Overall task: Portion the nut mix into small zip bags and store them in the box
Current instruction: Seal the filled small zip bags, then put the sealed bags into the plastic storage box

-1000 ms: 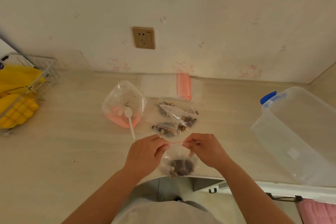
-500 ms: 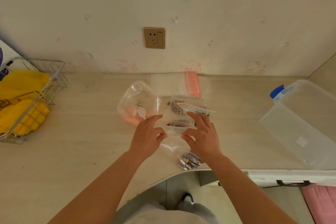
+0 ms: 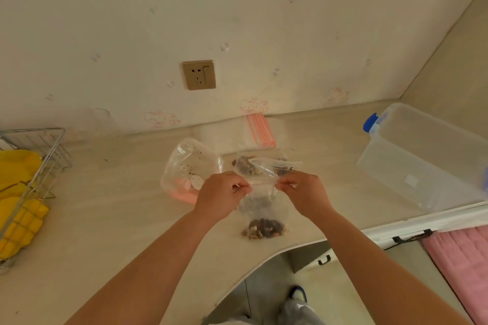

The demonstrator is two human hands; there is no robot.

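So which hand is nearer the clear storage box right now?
Right. The right hand pinches the zip bag's top on the side facing the storage box, with bare counter between them. The left hand pinches the bag's other end, farther away.

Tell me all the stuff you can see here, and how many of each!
small zip bag: 1, clear with brown nuts at the bottom, held up over the counter's front edge
filled bags: at least 2, clear with nuts, on the counter behind the hands
empty zip bags: a stack, clear with red strips, by the wall
big bag: 1, clear and pink, with a white spoon inside, left of the hands
box: 1, clear with blue clip, on the right, empty
wire basket: 1, metal, yellow things inside, far left
wall socket: 1, gold
pink cloth: 1, lower right
left hand: pinching the bag's top
right hand: pinching the bag's top
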